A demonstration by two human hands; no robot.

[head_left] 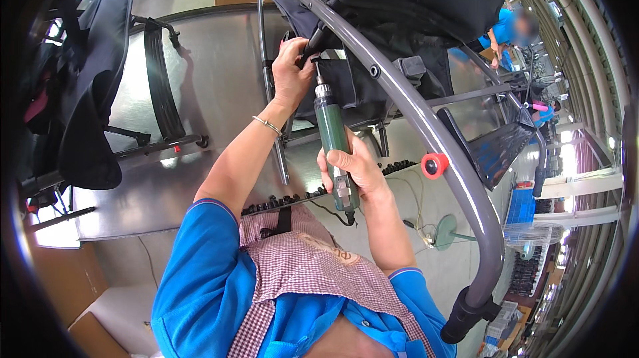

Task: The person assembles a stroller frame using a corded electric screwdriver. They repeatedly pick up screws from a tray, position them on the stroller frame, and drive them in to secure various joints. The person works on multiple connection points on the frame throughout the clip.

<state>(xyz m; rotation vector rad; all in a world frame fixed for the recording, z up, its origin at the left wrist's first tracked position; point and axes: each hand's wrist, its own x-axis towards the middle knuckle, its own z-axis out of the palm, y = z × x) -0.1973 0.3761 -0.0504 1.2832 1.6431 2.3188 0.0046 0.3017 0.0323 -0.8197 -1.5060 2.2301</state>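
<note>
Containers first: a blue crate [522, 206] sits well off to the right of my right grip, past the frame; contents too small to tell. A cardboard box [93, 331] is low to my left, well apart from both grips; can't see inside it.

Right grip [351, 166]: clenched around the green pneumatic screwdriver [331, 133], low on its body. Tool stands near upright, bit end up, black hose [331, 211] leaving its lower end just below my fist. The bit tip meets the black bracket [319, 52] straight above that grip.

Left grip [291, 65]: closed on the same black bracket, just left of the bit tip, fingers wrapped over it. Silver bracelet [267, 124] on that wrist.

The bracket sits against the grey curved frame tube [426, 125], which sweeps from above my left grip, past the right of my right grip, down to a black end grip piece [466, 315] at lower right. A red knob [434, 165] is on the tube, just right of my right grip. Black fabric seat [413, 5] hangs above and behind both grips.

Everything rests over a shiny metal tabletop [219, 78]. A row of small black parts [286, 199] runs along its near edge, just below my right grip. Another folded black frame [100, 92] lies well to the left of my left grip.

A person in blue [506, 28] stands far right, apart from me.
</note>
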